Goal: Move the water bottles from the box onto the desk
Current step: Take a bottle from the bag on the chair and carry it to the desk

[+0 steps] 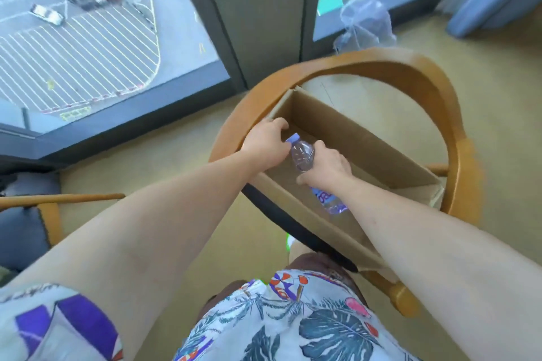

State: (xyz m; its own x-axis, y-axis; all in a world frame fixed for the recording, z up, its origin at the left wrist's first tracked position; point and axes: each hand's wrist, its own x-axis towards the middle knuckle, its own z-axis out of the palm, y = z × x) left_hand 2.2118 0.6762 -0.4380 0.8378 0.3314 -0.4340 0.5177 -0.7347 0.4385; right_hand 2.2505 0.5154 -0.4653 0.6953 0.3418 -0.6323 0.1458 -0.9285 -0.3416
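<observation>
bottle removal from a box (366, 143) kept on a chair (425, 76).
1 water bottle (303, 155) is clasped by the right hand (325, 165), tilted above the box; the box rim is gripped by the left hand (268, 138), probably for steadiness.

Matt cardboard box (360, 138), clear glossy plastic bottle (302, 155), smooth wooden chair (434, 82).

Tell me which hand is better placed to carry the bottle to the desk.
Right hand: its grip already wraps the clear plastic blue-capped water bottle. Left hand only rests on the brown cardboard box edge.
</observation>
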